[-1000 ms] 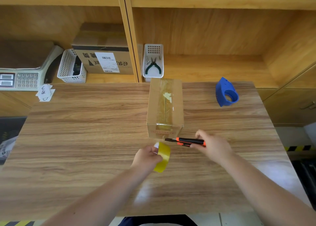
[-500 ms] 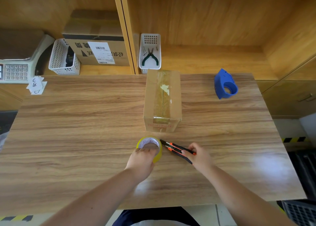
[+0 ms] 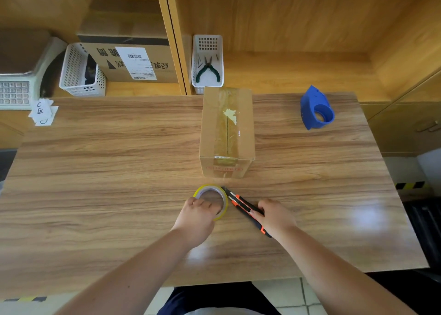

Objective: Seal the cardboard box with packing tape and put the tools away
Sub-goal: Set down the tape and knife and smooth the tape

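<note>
- Cardboard box [image 3: 227, 133] mid-table, taped along the top: sealing looks done.
- Just in front of the box: left hand [image 3: 198, 215] gripping tape roll [image 3: 211, 201], right hand [image 3: 274, 215] clutching utility knife [image 3: 241, 203].
- Still to stow both tools.

On our desk [image 3: 95, 195] the tape roll [image 3: 211, 203] lies before the box [image 3: 226, 133], knife [image 3: 245, 209] touching its right, dispenser [image 3: 316, 108] far right.

cardboard box [image 3: 228, 133] mid-table blocks straight reach, blue dispenser [image 3: 316, 109] far right — table [image 3: 95, 171] left side open
</note>
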Demonstrator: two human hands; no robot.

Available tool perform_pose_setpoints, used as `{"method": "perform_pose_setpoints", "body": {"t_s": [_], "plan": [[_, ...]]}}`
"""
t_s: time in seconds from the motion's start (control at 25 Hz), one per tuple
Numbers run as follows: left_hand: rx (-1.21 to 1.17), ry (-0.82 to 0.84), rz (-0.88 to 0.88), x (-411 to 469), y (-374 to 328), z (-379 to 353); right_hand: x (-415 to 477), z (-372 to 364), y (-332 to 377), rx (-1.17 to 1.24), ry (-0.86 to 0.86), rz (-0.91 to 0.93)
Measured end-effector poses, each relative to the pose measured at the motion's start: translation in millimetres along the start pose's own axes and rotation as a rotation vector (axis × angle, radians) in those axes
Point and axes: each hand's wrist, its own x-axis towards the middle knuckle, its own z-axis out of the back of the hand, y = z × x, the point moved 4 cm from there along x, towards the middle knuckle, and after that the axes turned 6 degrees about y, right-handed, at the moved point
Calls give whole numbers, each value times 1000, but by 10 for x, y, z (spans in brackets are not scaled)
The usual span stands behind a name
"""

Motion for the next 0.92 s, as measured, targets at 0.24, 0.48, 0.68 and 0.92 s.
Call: {"method": "perform_pose_setpoints", "body": {"t_s": [0.24, 0.48, 0.68, 0.92], "plan": [[-344, -200, 296, -67, 516, 466, -8, 442, 85, 238, -240, 162], [-252, -380, 155, 157, 563, 1215, -132, 1231, 714, 179, -497, 565], [46, -168, 33, 488, 312, 1349, 0, 1234, 1080, -184, -405, 635], [-26, -124, 87, 563, 328, 1209, 99, 1129, 1078, -260, -420, 583]]}}
